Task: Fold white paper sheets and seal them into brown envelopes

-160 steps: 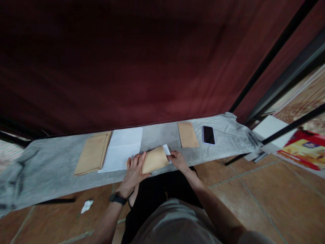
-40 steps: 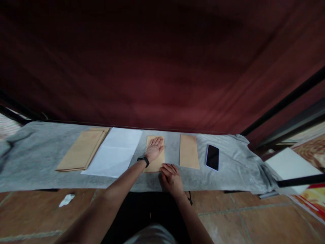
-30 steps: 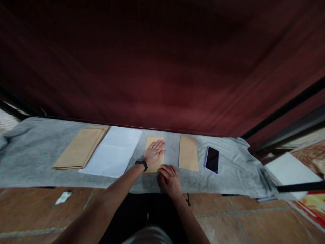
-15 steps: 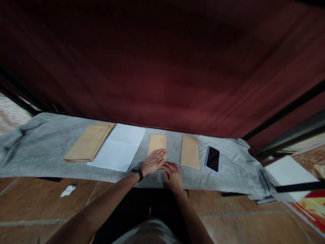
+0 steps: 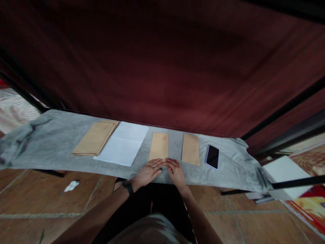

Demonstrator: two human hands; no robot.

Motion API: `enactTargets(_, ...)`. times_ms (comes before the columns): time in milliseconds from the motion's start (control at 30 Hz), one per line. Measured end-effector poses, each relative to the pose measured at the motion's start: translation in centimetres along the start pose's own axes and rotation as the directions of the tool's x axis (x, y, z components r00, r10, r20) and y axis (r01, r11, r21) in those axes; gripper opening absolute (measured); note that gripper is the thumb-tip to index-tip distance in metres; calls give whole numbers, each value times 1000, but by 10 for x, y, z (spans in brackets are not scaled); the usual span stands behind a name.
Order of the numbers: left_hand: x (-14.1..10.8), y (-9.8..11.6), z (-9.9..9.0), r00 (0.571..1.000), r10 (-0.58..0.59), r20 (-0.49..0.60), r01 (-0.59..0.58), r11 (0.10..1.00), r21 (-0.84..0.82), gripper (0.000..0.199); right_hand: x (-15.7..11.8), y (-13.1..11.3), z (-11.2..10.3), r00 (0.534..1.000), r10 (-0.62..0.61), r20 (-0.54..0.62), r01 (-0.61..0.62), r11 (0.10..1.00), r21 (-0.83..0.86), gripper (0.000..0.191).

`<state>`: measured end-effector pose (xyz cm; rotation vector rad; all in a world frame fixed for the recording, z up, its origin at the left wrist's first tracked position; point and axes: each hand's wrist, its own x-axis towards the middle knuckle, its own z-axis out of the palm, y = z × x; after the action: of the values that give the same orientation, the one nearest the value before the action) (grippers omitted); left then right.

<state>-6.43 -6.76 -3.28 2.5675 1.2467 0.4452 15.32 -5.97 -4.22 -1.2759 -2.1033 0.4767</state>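
Note:
A brown paper envelope point(image 5: 159, 145) lies flat on the grey cloth in front of me, a small reddish mark near its far right corner. Across its near edge lie the fingers of my left hand point(image 5: 148, 172), stretched out and flat, with a dark band on that wrist. From the other side, my right hand point(image 5: 175, 172) rests its fingers on the same edge, lightly bent and pressing down. The fingertips of both hands meet there and hide the envelope's near end. A second brown envelope point(image 5: 190, 149) lies just to the right, untouched.
White paper sheets point(image 5: 123, 142) and a stack of larger brown envelopes point(image 5: 93, 139) lie to the left. A phone point(image 5: 212, 156) lies to the right. Grey cloth point(image 5: 58, 132) covers the narrow bench, backed by a dark red curtain point(image 5: 162, 84). Crumpled white paper point(image 5: 71, 185) is on the tiled floor.
My left hand has slid toward me, from the envelope's middle to its near edge, uncovering more of it. My right hand stays at that edge, now fingertip to fingertip with the left.

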Motion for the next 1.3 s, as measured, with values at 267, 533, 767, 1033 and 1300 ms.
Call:
enactTargets(267, -13, -15, -3, 991, 8, -135, -1, 999, 55, 42, 16, 11, -4, 973, -50, 226, 78, 990, -117, 45)
enactTargets(533, -11, -16, -8, 984, -16, -178, 23, 999, 41, 39, 65, 32, 5, 960, -25, 281, 116, 943, -313, 52)
enactTargets(767, -10, -13, -10, 982, -29, -186, 32, 999, 14, 41, 109, 45, 12, 972, 16, 234, 86, 905, -418, 56)
enactTargets(1033, -11, -12, -12, 978, -29, -208, 28, 1000, -8, 41, 124, 45, 19, 989, 20, 146, 50, 886, -461, 58)
enactTargets(1300, -10, -10, -12, 983, -41, -180, 43, 999, 11, 42, 66, 24, 12, 927, -110, 358, 237, 912, -335, 57)
